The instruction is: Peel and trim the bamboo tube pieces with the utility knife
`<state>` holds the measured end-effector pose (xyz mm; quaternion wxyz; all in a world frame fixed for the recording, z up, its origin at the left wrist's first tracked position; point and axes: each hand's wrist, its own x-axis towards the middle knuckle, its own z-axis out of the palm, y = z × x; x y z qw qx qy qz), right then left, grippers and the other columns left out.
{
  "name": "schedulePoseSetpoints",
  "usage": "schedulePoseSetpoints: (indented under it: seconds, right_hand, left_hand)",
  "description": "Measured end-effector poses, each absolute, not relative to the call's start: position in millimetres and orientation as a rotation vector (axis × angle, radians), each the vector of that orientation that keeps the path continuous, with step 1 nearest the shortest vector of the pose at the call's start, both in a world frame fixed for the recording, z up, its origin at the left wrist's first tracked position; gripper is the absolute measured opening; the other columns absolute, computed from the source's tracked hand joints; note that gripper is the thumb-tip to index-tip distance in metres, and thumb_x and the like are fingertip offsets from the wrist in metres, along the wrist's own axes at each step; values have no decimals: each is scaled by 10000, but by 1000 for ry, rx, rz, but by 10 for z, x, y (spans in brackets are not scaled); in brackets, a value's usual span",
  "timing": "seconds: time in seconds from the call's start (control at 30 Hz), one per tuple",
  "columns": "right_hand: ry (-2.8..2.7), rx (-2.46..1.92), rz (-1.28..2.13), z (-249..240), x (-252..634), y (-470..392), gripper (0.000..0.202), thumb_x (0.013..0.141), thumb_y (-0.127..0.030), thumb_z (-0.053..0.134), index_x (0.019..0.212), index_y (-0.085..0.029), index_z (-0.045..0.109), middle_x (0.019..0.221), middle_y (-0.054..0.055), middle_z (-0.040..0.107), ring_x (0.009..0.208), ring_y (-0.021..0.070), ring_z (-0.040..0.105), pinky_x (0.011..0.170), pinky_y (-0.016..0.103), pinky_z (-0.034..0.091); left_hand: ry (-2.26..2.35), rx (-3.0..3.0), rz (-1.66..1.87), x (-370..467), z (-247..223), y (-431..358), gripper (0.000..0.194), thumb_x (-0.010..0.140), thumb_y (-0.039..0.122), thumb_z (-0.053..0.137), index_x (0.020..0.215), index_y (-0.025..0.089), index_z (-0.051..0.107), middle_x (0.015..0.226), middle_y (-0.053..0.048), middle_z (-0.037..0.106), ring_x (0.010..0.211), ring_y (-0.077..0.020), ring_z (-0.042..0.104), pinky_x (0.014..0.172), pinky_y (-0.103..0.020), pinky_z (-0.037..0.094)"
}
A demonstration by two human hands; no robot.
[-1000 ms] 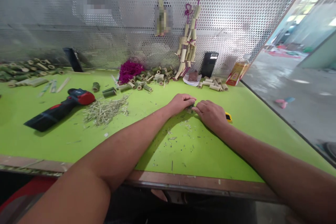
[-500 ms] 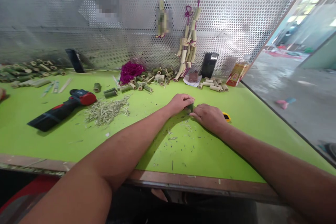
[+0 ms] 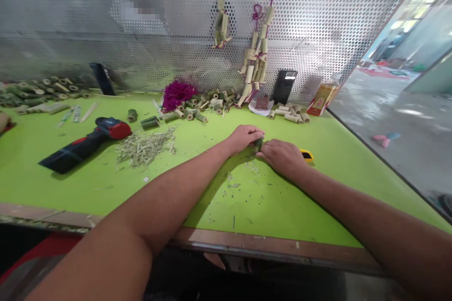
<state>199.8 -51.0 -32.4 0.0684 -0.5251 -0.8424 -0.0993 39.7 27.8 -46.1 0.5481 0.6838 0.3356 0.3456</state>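
Note:
My left hand [image 3: 246, 138] is closed, its thumb and fingers gripping a short green bamboo piece [image 3: 259, 144] that stands tilted over the table. My right hand [image 3: 283, 156] presses close on the other side, fingers curled and thumb at the lower end of the bamboo. From behind its outer edge sticks out a yellow-and-black end [image 3: 307, 154] that looks like a utility knife's handle; no blade shows. Small shavings [image 3: 252, 168] and dark specks lie on the table below the hands.
On the green table [image 3: 197, 188] are a black-and-red power tool [image 3: 88, 143], a shavings heap [image 3: 146, 146], purple cord [image 3: 177, 95] and bamboo pieces [image 3: 292, 114]. Two phones, one a black phone [image 3: 284, 86], and a bottle [image 3: 322, 98] stand along the perforated wall, where strung bamboo [image 3: 254, 63] hangs.
The bamboo piece has tilted between my hands and more of its green side shows. My hands have barely moved; the whole view has shifted slightly.

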Motion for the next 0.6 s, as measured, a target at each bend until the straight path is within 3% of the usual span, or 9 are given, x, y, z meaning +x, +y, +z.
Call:
schedulePoseSetpoints:
  seconds: [0.3, 0.6]
  right_hand:
    - [-2306, -1637, -405, -343, 2039, -527, 425, 972, -455, 317, 802, -193, 605, 810, 55, 643, 762, 167, 531, 602, 279, 295]
    - [-2363, -1685, -323, -343, 2062, -467, 376, 965, -442, 354, 822, -209, 612, 816, 39, 641, 785, 166, 543, 622, 276, 311]
  left_hand:
    - [785, 1671, 827, 382, -451, 275, 349, 764, 347, 621, 986, 88, 692, 727, -35, 642, 547, -60, 441, 553, -215, 375]
    - [790, 1619, 799, 394, -422, 251, 260, 788, 269, 603, 961, 90, 677, 746, -40, 645, 569, -62, 485, 580, -221, 410]
